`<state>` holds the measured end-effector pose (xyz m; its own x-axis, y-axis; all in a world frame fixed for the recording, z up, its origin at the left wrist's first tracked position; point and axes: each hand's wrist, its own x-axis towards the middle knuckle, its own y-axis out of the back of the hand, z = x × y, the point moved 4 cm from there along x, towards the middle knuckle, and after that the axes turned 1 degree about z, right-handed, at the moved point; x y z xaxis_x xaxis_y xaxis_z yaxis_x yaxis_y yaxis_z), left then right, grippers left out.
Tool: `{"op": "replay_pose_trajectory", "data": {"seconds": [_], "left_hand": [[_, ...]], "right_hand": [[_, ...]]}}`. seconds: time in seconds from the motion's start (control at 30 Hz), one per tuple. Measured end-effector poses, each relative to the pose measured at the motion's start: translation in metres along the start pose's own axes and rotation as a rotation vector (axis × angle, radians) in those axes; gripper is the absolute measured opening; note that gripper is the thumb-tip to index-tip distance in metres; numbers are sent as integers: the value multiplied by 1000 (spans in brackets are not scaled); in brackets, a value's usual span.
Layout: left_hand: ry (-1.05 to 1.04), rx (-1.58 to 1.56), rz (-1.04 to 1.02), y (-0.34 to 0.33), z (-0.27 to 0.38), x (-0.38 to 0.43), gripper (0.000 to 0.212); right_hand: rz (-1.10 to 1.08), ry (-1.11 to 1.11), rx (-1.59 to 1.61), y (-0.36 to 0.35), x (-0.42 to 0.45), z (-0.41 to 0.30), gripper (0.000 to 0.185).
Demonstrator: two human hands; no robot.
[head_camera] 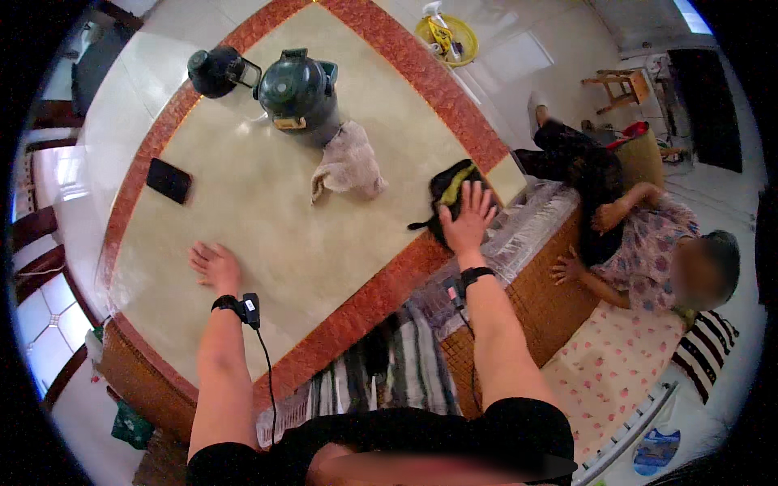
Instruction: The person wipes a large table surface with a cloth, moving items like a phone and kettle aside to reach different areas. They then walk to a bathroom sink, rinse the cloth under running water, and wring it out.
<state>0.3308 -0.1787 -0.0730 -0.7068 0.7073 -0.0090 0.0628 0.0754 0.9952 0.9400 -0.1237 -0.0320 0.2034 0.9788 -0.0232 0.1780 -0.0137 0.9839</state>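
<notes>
My left hand (216, 267) hovers over or rests on the left near part of the table (267, 237), with its fingers apart and nothing in it; whether the palm touches cannot be told. My right hand (468, 219) lies spread over a black fabric item (448, 177) with a yellow-green strip, near the table's right edge. That item is partly covered by the hand, and its exact kind is unclear. A crumpled beige towel (351, 163) is beyond and between my hands. Farther left lies a dark smartphone (169, 181).
A dark green lidded container (298, 91) and a smaller dark jug (214, 73) stand towards the table's far end. A yellow basin (467, 45) holding a spray bottle is beyond the table. At right, a person (653, 243) sits on a brown padded bench (535, 285).
</notes>
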Motion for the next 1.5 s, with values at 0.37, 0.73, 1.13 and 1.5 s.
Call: {"op": "replay_pose_trajectory", "data": {"seconds": [0.37,0.73,1.13,1.5], "left_hand": [[195,-283,73,-3,170,32,59],[197,127,218,-8,160,21,63],[305,-281,-79,-19,149,-1,113],[281,-520,56,-20,132,-22,98]], "right_hand": [[26,-285,-181,5,117,70,86],[-137,461,-61,16,238,-37,89],[-20,629,-19,-27,426,-250,86],[65,557,47,-60,525,-369,82]]}}
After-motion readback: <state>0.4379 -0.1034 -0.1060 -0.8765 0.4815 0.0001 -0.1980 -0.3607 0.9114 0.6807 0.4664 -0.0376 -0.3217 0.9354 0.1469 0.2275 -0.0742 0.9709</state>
